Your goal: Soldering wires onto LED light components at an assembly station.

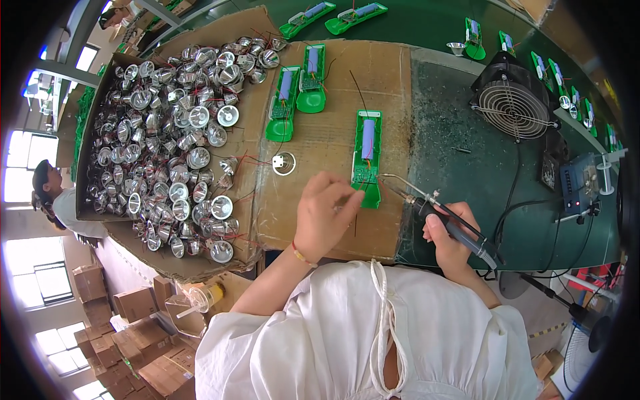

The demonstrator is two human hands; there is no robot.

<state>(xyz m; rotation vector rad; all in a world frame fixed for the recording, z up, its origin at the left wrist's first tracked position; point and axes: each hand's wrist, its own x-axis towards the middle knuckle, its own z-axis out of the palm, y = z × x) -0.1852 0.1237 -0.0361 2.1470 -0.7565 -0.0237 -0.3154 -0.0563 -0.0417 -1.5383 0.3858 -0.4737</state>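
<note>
A green plastic lamp housing [372, 197] lies on the cardboard in front of me, holding a lilac battery cell [368, 140] and a small circuit board [365, 175]. My left hand [323, 213] is at the board's left side, thumb and fingertips pinched on a thin dark wire whose end hangs below them. In my right hand [452, 240] is a soldering iron [450, 227], held like a pen. Its tip, with a thin curved feed tube [400, 179] above it, points at the board from the right. A round silver reflector [284, 164] with leads lies left of the housing.
An open cardboard box [100, 167] piled with silver reflectors fills the left. Two green housings [283, 107] lie ahead, and several more line the far bench. At the right stand a black fan with a wire guard [512, 110] and a soldering station [581, 187] with cables.
</note>
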